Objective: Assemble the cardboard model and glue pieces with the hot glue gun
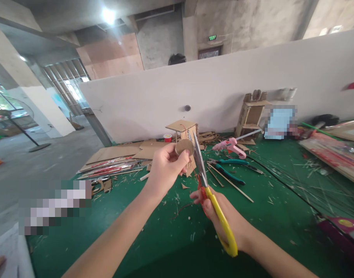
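From the head camera, a left hand (168,164), wrist bent, pinches a round brown cardboard disc (184,147) near centre. At five o'clock, a right hand (223,218) clasps yellow-and-red-handled metal scissors (199,156), blades toward eleven. Fingers hide the disc's lower rim. Green tabletop (162,239) spreads at six, its edge at eight.

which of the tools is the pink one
The glue gun, lying on the green table beyond the teal-handled pliers; the scissors in the right hand have yellow and orange-red handles.
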The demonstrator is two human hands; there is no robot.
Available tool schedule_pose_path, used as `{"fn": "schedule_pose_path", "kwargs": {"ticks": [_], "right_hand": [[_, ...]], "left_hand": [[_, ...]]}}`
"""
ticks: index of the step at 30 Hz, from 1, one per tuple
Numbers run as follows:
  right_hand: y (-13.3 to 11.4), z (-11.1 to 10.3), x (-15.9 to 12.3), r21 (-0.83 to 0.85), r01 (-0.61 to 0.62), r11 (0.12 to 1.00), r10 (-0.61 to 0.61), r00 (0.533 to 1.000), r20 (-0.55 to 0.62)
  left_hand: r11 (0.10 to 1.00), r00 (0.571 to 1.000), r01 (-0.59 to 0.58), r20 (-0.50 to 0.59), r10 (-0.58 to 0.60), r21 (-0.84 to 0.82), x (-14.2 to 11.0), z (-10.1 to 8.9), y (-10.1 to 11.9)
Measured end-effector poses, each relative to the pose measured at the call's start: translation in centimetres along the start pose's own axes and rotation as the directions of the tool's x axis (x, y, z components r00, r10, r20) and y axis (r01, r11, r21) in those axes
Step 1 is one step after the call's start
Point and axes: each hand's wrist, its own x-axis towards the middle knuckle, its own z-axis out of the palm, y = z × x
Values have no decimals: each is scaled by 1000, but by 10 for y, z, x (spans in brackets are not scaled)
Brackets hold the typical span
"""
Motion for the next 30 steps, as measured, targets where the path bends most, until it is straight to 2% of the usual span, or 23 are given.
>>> {"fn": "schedule_pose_path", "kwargs": {"ticks": [6, 14, 25, 30], "right_hand": [[-5, -3, 1, -32, -8, 999, 8, 1000, -1], [-14, -7, 1, -158, -8, 987, 13, 999, 31], [-10, -9, -1, -69, 73, 995, -70, 996, 53], [-14, -9, -1, -90, 55, 994, -51, 997, 51]], "left_hand": [[999, 999, -36, -2, 36, 28, -1, 1, 2], [997, 998, -62, 0, 62, 53, -4, 3, 6], [997, 998, -56, -16, 56, 46, -2, 3, 1], [995, 997, -69, -29, 71, 72, -4, 4, 3]]}}
